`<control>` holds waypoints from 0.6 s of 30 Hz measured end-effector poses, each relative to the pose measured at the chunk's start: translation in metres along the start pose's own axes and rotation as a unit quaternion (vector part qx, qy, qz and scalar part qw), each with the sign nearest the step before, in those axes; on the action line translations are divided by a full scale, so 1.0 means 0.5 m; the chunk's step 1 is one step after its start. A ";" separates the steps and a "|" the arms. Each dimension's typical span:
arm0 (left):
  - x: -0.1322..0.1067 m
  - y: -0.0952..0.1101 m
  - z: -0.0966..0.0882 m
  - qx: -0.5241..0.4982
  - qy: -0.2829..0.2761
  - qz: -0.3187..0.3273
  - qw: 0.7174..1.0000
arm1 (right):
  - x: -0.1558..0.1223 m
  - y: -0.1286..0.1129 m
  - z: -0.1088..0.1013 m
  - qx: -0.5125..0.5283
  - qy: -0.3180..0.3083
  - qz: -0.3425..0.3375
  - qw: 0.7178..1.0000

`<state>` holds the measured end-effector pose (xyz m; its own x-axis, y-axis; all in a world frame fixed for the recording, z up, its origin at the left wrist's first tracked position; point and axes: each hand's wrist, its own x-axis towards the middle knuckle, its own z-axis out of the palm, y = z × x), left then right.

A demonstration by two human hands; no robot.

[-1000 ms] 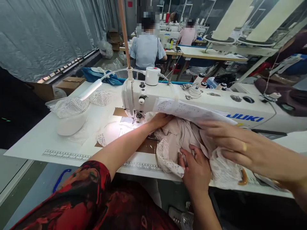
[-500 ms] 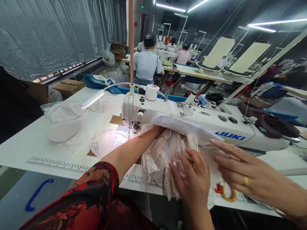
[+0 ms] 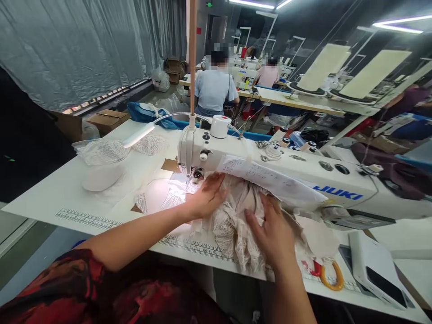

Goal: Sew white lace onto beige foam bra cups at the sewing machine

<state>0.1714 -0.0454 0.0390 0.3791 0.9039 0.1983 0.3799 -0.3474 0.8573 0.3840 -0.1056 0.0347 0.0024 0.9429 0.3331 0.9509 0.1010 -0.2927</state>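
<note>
A bunched heap of off-white lace fabric (image 3: 236, 225) lies under the arm of the white sewing machine (image 3: 286, 162). My left hand (image 3: 209, 197) rests at its left side, slightly blurred, fingers stretched out beside the needle area. On the right side of the heap is my right hand (image 3: 275, 227), its thumb apart from the fingers and touching the fabric. Those fingertips reach just below a handwritten paper sheet (image 3: 270, 177) on the machine's front. Left of the needle, a pale cup piece with lace (image 3: 157, 195) lies under the lamp light.
More lace pieces (image 3: 104, 152) and a smooth pale pad (image 3: 103, 178) lie on the table's left. Toward the right are another pad (image 3: 319, 236), yellow-handled scissors (image 3: 332, 276) and a white device (image 3: 378, 270). A lamp (image 3: 139, 135) arches over the left. A co-worker (image 3: 214, 90) sits ahead.
Another person's hand at the right has left the view. My left hand has drawn back left from behind the paper. My right hand has moved up against the fabric. The view has shifted.
</note>
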 end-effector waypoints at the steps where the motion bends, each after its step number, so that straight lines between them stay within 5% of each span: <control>1: -0.023 -0.001 -0.003 0.034 -0.024 0.000 0.999 | 0.006 0.006 0.002 0.011 -0.001 0.010 1.000; 5: -0.050 0.008 0.017 0.058 -0.058 0.016 0.996 | 0.029 0.018 0.015 0.019 -0.011 0.030 0.999; 11: 0.027 0.020 0.098 0.095 -0.013 0.068 0.993 | 0.008 0.002 -0.011 -0.034 0.068 -0.040 0.996; 15: 0.071 0.014 0.124 0.050 -0.017 0.032 0.998 | -0.033 -0.059 -0.037 0.022 0.178 -0.159 0.971; 18: 0.097 0.008 0.107 -0.016 -0.032 0.023 0.999 | -0.053 -0.124 -0.018 0.158 0.109 -0.319 0.928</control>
<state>0.2364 -0.0164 0.0267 0.4496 0.8687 0.2079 0.3346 -0.3796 0.8625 0.3277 -0.1398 0.0521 -0.4338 0.5766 0.6924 0.6432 0.7363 -0.2101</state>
